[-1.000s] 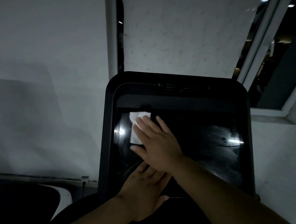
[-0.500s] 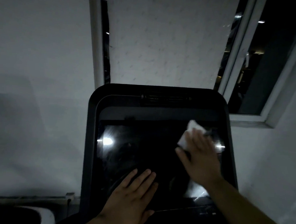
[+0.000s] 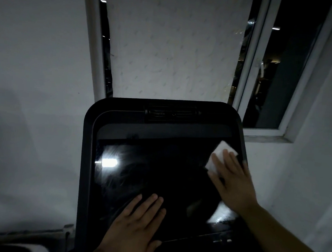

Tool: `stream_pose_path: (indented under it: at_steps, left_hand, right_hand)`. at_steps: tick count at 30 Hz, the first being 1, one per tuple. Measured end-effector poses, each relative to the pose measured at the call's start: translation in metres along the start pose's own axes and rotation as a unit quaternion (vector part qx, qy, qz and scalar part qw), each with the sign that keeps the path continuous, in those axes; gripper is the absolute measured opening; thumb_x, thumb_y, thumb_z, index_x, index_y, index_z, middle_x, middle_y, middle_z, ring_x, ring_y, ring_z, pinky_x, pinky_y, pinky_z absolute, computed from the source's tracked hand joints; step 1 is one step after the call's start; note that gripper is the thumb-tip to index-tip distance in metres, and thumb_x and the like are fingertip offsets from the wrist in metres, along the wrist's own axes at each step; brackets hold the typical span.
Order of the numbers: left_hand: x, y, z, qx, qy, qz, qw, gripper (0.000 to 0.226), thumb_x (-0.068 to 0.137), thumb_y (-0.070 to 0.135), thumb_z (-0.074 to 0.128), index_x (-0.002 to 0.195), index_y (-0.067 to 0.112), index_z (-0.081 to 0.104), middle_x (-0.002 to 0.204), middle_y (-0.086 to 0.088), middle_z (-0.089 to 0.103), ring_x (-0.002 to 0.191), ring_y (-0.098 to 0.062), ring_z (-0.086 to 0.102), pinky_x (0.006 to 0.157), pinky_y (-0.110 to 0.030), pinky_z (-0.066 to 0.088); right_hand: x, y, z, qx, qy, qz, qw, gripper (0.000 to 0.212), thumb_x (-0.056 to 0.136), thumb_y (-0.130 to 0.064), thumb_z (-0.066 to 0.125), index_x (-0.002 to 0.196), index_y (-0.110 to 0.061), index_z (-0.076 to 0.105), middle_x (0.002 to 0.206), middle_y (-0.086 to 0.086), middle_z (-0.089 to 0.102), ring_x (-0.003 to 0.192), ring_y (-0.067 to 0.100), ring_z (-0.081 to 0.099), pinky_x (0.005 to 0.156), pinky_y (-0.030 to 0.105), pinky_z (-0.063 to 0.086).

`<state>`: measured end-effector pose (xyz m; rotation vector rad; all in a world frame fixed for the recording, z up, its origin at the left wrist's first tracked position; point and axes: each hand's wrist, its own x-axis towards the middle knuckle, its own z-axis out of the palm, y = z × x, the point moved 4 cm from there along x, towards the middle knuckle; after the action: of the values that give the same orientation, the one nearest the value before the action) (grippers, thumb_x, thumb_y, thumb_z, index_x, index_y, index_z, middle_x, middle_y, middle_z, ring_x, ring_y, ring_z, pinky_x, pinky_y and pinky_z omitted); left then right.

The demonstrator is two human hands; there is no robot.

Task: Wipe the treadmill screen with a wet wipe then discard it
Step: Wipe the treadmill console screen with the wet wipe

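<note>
Dim room, low light. Pale plain wall (image 3: 35, 73) left of window (image 3: 278, 74); same wall continues right of window and below its sill (image 3: 268, 138). White frame, 2 uprights near window's centre. Patterned white blind (image 3: 174, 53) covers window's left part; dark gaps either side of blind. Right pane uncovered, black outside, few small lights in it. Far below and left of window, grey ledge (image 3: 22, 234) along wall base; details too dark to tell.
</note>
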<state>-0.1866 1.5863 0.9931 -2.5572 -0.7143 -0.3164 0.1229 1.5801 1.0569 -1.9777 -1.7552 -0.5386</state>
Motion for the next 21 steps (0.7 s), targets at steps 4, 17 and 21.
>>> stream_pose_path:
  at_steps: [4, 17, 21]
  left_hand:
    - [-0.002, 0.001, 0.001, -0.011, 0.004, -0.002, 1.000, 0.073, 0.083, 0.063, 0.058, 0.140, 0.017, 0.063, 0.157, -0.012, 0.048, 0.148, -0.027, 0.040, 0.112, -0.050, 0.028]
    - [-0.003, 0.004, -0.003, -0.019, 0.001, -0.017, 1.000, 0.074, 0.086, 0.060, 0.058, 0.145, 0.016, 0.057, 0.161, -0.010, 0.041, 0.152, -0.025, 0.031, 0.116, -0.050, 0.024]
    - [-0.004, 0.002, -0.003, -0.026, -0.003, -0.016, 1.000, 0.073, 0.088, 0.059, 0.057, 0.147, 0.015, 0.055, 0.162, -0.010, 0.040, 0.154, -0.026, 0.028, 0.116, -0.050, 0.025]
  right_hand:
    - [-0.004, -0.011, 0.000, 0.010, 0.005, 0.009, 1.000, 0.078, 0.101, -0.072, 0.018, 0.157, -0.023, 0.039, 0.162, 0.019, 0.037, 0.153, 0.038, 0.029, 0.122, 0.058, 0.025]
    - [0.029, -0.043, -0.006, 0.024, 0.016, 0.010, 1.000, 0.078, 0.099, -0.073, 0.019, 0.157, -0.025, 0.040, 0.164, 0.020, 0.034, 0.154, 0.038, 0.027, 0.125, 0.057, 0.018]
    - [-0.016, -0.115, 0.014, 0.001, 0.002, -0.201, 0.980, 0.066, 0.103, -0.066, 0.034, 0.153, -0.026, 0.048, 0.165, 0.012, 0.035, 0.157, 0.029, 0.023, 0.125, 0.055, 0.021]
